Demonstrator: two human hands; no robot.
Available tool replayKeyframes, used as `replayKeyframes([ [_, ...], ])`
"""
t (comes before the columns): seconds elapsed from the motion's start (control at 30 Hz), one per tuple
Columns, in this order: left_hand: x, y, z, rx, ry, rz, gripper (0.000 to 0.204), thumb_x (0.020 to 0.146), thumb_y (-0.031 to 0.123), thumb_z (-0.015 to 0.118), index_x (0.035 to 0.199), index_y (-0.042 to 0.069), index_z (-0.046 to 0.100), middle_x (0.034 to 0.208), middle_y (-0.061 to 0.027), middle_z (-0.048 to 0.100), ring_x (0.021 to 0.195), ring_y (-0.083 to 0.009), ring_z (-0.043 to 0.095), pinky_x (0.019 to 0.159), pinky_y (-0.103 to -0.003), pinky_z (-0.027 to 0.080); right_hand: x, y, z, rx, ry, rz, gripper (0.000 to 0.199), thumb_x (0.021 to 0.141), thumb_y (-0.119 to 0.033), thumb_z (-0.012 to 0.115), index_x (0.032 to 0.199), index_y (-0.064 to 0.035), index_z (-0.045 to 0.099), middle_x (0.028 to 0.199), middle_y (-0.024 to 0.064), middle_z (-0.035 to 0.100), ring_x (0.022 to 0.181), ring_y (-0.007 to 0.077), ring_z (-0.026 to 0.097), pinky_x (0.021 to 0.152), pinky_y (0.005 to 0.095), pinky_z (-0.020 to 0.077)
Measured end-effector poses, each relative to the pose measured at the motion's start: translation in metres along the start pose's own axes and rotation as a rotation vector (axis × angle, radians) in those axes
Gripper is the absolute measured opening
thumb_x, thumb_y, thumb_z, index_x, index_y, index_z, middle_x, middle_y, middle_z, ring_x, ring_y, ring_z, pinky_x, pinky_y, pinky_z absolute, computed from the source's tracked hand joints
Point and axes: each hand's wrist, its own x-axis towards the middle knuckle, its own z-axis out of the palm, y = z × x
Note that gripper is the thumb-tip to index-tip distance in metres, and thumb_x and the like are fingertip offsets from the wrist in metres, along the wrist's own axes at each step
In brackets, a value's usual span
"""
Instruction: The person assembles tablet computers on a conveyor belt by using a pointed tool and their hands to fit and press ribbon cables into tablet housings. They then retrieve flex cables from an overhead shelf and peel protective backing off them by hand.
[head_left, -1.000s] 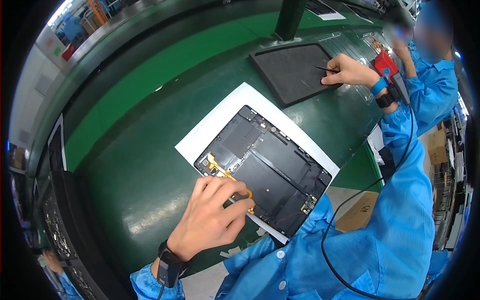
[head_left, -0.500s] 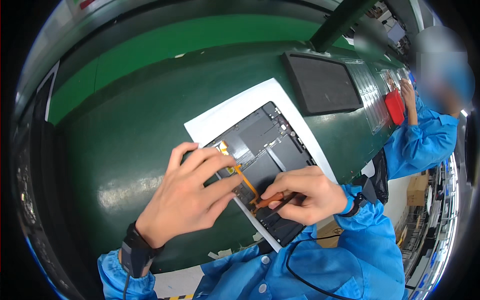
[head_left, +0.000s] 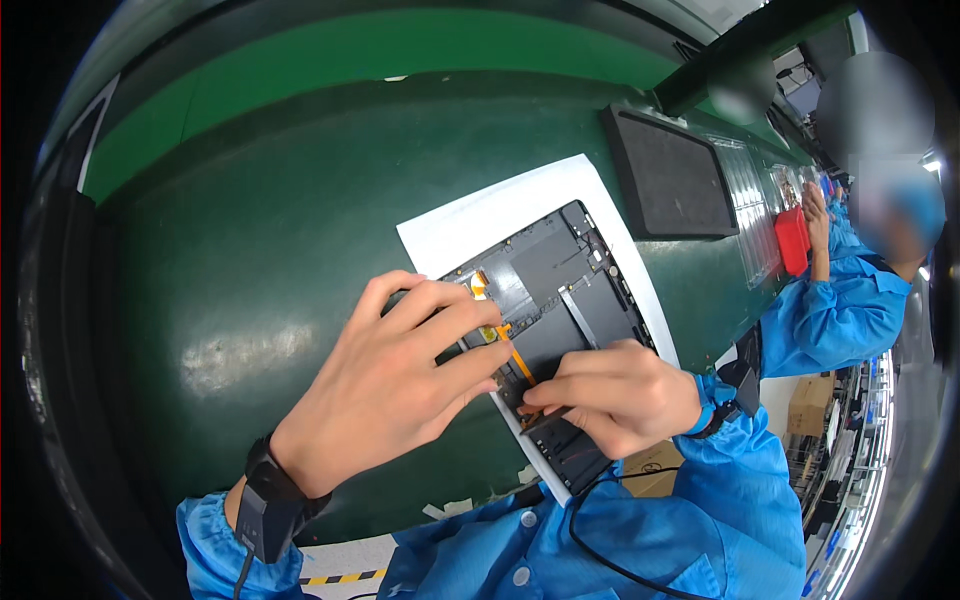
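Note:
An opened tablet-like device (head_left: 548, 262) with a dark grey interior lies tilted on a white sheet (head_left: 500, 228). An orange flex cable (head_left: 522, 366) runs along its left side. My left hand (head_left: 385, 365) reaches over that side, fingers spread, fingertips on or just above the device near the cable's upper end. My right hand (head_left: 628, 398) is closed over the lower part, gripping a thin dark tool (head_left: 543, 420) between thumb and fingers. Something orange-brown shows at those fingertips; I cannot tell its kind. The tool's tip is near the cable's lower end, partly hidden by my fingers.
Beyond the sheet on the green table (head_left: 250, 250) lies a black foam-lined tray (head_left: 672, 178). Clear plastic trays (head_left: 748, 205) and a red container (head_left: 792, 242) stand to its right, beside a co-worker in blue (head_left: 840, 310). A dark post (head_left: 745, 55) rises at the back.
The view has shifted, so the device and both hands appear slightly further right. My right hand has turned, its fingers now covering more of the tool. My left hand keeps its place on the device.

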Motion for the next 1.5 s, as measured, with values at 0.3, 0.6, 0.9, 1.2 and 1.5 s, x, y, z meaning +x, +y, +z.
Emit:
replayKeyframes([
  [0.3,0.006,0.016,-0.016,0.130,-0.056,-0.020,0.036,0.071,0.015,0.084,0.106,0.012,0.076,0.115,-0.0046,0.066,0.107,-0.0277,0.059,0.099,-0.046,0.041,0.026,-0.029,0.010,-0.342,-0.233,-0.252,0.019,0.076,-0.011,0.067,0.081,0.0047,0.058,0.070,0.0188,0.061,0.064,0.0334,0.068,0.053,0.0416,0.0531],
  [0.6,0.015,0.018,-0.014,0.116,-0.096,0.015,0.030,0.081,0.008,0.077,0.110,0.008,0.073,0.121,-0.0090,0.065,0.114,-0.0320,0.059,0.102,-0.045,0.040,0.034,-0.018,0.015,-0.484,-0.327,-0.367,0.018,0.073,-0.021,0.073,0.077,-0.0033,0.073,0.077,0.0104,0.071,0.075,0.0273,0.070,0.064,0.0380,0.0561],
  [0.9,0.012,0.023,-0.010,0.144,-0.080,0.051,0.027,0.084,0.011,0.076,0.110,0.007,0.072,0.121,-0.0086,0.065,0.115,-0.0309,0.058,0.103,-0.045,0.040,0.022,-0.026,0.013,-0.602,-0.247,-0.296,0.025,0.071,-0.025,0.078,0.079,-0.0031,0.070,0.079,0.0092,0.071,0.081,0.0252,0.071,0.072,0.0380,0.0553],
  [1.2,0.009,0.026,-0.014,0.154,-0.084,0.009,0.027,0.086,0.012,0.075,0.112,0.007,0.072,0.122,-0.0098,0.066,0.116,-0.0321,0.059,0.103,-0.044,0.040,0.007,0.008,-0.022,-0.009,0.170,-0.059,0.009,0.095,-0.007,0.057,0.092,0.0022,0.056,0.077,0.0214,0.063,0.074,0.0423,0.064,0.066,0.0479,0.0522],
  [1.5,0.008,0.026,-0.009,0.114,-0.035,0.065,0.027,0.084,0.010,0.075,0.110,0.007,0.072,0.120,-0.0090,0.066,0.112,-0.0313,0.060,0.100,-0.042,0.041,-0.052,0.108,-0.156,-0.412,0.885,0.386,0.032,0.102,-0.024,0.059,0.106,0.0054,0.070,0.082,0.0144,0.071,0.080,0.0218,0.068,0.073,0.0350,0.0533],
])
